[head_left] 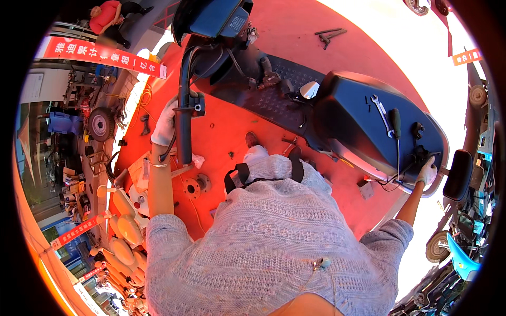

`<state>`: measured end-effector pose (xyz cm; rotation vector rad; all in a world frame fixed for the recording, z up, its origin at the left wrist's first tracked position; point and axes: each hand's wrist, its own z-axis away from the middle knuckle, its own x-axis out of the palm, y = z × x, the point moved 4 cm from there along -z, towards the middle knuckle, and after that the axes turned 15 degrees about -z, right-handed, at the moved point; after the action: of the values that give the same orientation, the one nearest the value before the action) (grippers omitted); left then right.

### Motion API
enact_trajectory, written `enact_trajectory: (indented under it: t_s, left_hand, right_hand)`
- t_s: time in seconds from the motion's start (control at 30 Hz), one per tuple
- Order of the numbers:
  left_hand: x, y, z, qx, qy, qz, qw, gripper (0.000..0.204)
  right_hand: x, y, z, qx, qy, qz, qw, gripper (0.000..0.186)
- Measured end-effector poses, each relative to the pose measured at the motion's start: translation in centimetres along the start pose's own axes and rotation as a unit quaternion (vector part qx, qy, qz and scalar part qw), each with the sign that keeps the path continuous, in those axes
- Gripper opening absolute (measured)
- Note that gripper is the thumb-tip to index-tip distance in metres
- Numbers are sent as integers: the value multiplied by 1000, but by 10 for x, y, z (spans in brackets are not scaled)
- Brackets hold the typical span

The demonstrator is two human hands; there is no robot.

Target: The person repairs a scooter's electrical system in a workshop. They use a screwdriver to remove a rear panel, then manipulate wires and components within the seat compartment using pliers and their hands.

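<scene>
A dark electric scooter stands across in front of me. My left hand point(166, 124), in a pale glove, is closed at its handlebar point(184, 134), beside a black switch housing point(198, 104); some fingers are hidden behind the bar. At the rear end of the black seat point(358, 100), my right hand point(428, 171), also gloved, closes on a black part with cables point(416, 156); its exact kind is unclear. On the seat lie a wrench point(381, 115), a screwdriver point(397, 129) and a small black fitting point(418, 130).
Tools and dark parts point(270, 79) rest on the footboard point(300, 73). More tools point(331, 36) lie on the red floor. A round metal flange point(193, 187) is left of my legs. Shelves and a loose wheel point(100, 124) line the left. A person point(108, 18) sits far left.
</scene>
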<state>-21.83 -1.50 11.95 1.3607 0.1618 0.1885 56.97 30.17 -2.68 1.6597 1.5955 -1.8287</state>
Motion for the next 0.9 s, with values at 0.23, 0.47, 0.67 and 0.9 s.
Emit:
enact_trajectory:
  t_s: [0.23,0.47,0.67,0.9]
  left_hand:
    - [-34,14,11,-22,39,-4,999,48]
    - [-43,0,8,45,40,186,981,54]
    - [-39,4,6,28,-78,272,959,52]
    - [-74,7,-11,118,-186,129,967,73]
  right_hand:
    - [-51,-92,40,-64,87,-152,982,49]
    - [-33,-201,100,-131,-58,-382,913,35]
    - [-35,-313,222,-181,-275,-483,811,31]
    - [-50,-407,353,-222,-390,-495,744,28]
